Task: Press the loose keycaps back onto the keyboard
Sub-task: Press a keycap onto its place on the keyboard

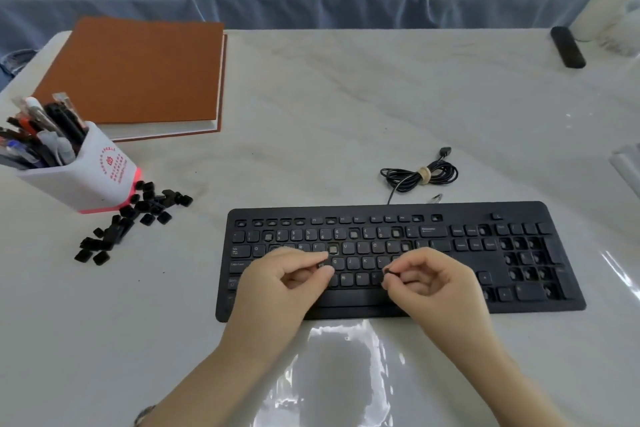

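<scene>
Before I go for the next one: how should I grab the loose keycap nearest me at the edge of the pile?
Pinch the keycap across its near and far side walls, from above. It lies flat and low at the pile's near end; another cap crowds its left, so those sides look freest.

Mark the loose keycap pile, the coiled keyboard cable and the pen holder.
loose keycap pile (143, 207), head view, a keycap mid-pile.
coiled keyboard cable (441, 174), head view, bundled strands beside the tie.
pen holder (93, 177), head view, its white side wall.
</scene>
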`<control>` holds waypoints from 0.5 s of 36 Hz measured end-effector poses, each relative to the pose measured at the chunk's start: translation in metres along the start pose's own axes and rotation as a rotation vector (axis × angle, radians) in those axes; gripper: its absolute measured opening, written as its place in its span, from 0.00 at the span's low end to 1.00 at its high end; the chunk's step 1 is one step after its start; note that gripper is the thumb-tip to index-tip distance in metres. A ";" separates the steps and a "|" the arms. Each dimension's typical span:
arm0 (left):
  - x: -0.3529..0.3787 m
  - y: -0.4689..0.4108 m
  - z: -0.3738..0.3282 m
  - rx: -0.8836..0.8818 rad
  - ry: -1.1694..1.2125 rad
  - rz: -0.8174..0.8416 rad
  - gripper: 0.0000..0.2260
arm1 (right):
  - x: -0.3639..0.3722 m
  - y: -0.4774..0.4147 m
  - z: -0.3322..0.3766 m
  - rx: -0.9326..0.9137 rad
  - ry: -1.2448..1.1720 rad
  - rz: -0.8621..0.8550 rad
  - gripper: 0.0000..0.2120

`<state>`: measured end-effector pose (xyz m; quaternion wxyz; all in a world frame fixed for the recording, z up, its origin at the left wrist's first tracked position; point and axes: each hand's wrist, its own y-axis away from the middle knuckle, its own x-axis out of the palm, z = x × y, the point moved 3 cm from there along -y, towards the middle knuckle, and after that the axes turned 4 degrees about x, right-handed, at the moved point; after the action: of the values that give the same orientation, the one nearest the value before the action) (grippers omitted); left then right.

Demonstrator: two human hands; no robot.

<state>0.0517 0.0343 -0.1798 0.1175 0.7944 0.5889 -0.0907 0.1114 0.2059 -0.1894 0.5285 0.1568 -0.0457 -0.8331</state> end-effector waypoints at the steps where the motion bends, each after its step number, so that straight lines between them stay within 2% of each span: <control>1: 0.006 -0.004 -0.001 0.017 -0.013 0.014 0.11 | -0.007 -0.002 -0.002 0.008 0.003 -0.022 0.11; 8: 0.050 -0.039 -0.011 0.121 -0.105 0.091 0.11 | -0.056 -0.010 -0.008 0.022 0.032 -0.110 0.08; 15: 0.088 -0.068 -0.013 0.206 -0.319 0.176 0.03 | -0.078 -0.015 -0.013 0.041 -0.025 -0.140 0.08; 18: 0.104 -0.078 -0.012 0.309 -0.497 0.198 0.04 | -0.082 -0.017 -0.018 0.035 0.016 -0.133 0.08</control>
<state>0.0068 0.1544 -0.2043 0.1441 0.8098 0.4413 -0.3588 0.1341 0.2883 -0.1934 0.4693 0.1756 -0.0457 -0.8642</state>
